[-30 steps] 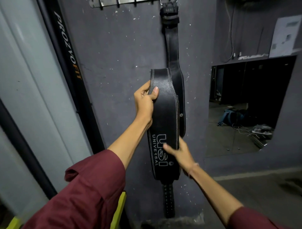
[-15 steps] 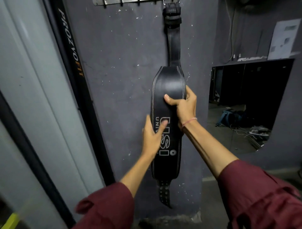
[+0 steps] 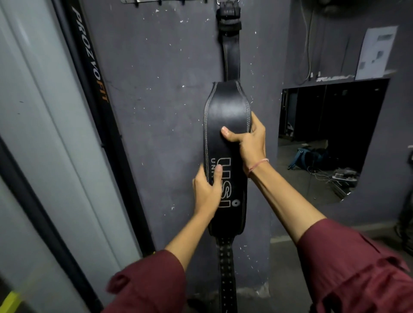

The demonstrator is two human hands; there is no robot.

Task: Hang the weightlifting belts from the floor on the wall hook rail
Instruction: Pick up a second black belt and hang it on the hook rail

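- Grey, scuffed wall (image 3: pixel 156 111) fills the view. Well out past the left hand (image 3: pixel 206 192), a black upright (image 3: pixel 89 62) lettered PROZVOFIT slants up the frame.
- Hook rail (image 3: pixel 156 1) sits high above the left hand, clipped by the top edge. I can make out little of its hooks.
- Left hand: half a second ago it lay flat on the logo. Now the thumb rests on the face and the fingers tuck behind the left edge, a light grip low on the pad.
- Belt (image 3: pixel 225 116) hangs between the two hands. Its buckle (image 3: pixel 229 16) is on the rail far above them, and the perforated tail (image 3: pixel 225 268) drops below both wrists.
- A second ago the wide pad was turned edge-on. Now it faces me square and lies flat against the wall.
- Right hand (image 3: pixel 250 143): curled round the right edge, thumb across the face, higher than the left. A second ago it was low on the logo, so the hands have traded heights.
- My reading: this belt is hung and is only being squared up. Both hands should be able to let go without it slipping.
- No other belt shows near either hand.
- Right of the right hand is a dark opening (image 3: pixel 330 138), with clutter on the floor beyond.
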